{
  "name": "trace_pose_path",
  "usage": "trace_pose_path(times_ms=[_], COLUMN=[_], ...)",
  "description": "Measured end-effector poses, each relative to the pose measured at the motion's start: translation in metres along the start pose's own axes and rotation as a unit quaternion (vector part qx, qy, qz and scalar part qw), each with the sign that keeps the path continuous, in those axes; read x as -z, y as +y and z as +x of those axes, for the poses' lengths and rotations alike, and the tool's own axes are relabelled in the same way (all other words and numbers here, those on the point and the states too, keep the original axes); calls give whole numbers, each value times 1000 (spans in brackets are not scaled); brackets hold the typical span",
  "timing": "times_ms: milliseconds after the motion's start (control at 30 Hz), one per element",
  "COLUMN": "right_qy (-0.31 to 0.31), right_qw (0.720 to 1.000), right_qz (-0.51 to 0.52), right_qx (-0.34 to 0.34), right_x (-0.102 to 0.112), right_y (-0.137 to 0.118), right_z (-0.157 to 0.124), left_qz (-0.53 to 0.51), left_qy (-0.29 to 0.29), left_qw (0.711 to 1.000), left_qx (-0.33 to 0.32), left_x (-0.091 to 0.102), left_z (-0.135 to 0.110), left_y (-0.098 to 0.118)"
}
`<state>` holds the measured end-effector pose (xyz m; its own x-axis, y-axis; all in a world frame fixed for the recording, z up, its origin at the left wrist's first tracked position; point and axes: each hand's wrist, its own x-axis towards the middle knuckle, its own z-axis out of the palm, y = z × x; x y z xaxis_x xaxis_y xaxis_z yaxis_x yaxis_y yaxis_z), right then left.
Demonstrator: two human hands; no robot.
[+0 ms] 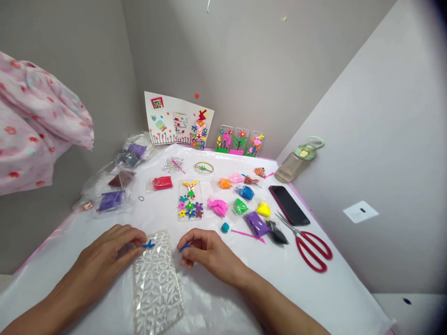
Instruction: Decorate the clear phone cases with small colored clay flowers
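Note:
A clear phone case (157, 284) with a faceted pattern lies in front of me. At its top left corner, my left hand (108, 253) has thumb and forefinger closed on the end of a small blue clay piece (150, 244), shaped like joined petals. Just right of the case, my right hand (209, 253) pinches another blue clay piece (184, 248), partly hidden by the fingers. Beyond my hands lies a decorated clear case (190, 200) with a clay rabbit and several coloured clay flowers. A teal clay lump (225, 227) sits beside a pink modelling tool (248, 236).
Bagged clay (256, 224) in several colours lies right of centre. Red-handled scissors (310, 249), a phone (289, 205) and a bottle (296, 160) stand or lie along the right. More plastic bags (115, 186) are at the left. Finished cases (240, 139) lean against the wall.

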<state>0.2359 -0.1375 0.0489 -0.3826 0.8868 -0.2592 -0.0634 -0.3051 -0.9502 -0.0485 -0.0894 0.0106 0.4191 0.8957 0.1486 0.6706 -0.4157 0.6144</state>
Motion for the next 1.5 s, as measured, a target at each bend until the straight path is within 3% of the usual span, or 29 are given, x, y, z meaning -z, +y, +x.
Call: trace_pose_path(times_ms=[267, 533, 900, 1033, 1200, 1333, 1500], right_qy=[-6, 14, 12, 7, 0, -3, -5], right_qw=[1000, 999, 998, 998, 998, 998, 998], right_qz=[7, 36, 61, 61, 60, 62, 59], right_qx=[17, 1, 12, 12, 14, 15, 8], right_x=[2, 2, 2, 2, 3, 2, 2], right_y=[1, 1, 0, 0, 3, 1, -1], right_z=[2, 2, 2, 3, 3, 3, 2], left_qz=[-9, 4, 0, -60, -158, -126, -80], left_qy=[-52, 30, 48, 35, -45, -75, -36], left_qw=[998, 1000, 999, 997, 986, 989, 996], left_qx=[15, -3, 16, 38, 19, 18, 12], left_x=[4, 7, 12, 18, 12, -3, -5], left_z=[4, 1, 6, 6, 4, 4, 4], left_y=[-11, -2, -12, 8, 41, 36, 24])
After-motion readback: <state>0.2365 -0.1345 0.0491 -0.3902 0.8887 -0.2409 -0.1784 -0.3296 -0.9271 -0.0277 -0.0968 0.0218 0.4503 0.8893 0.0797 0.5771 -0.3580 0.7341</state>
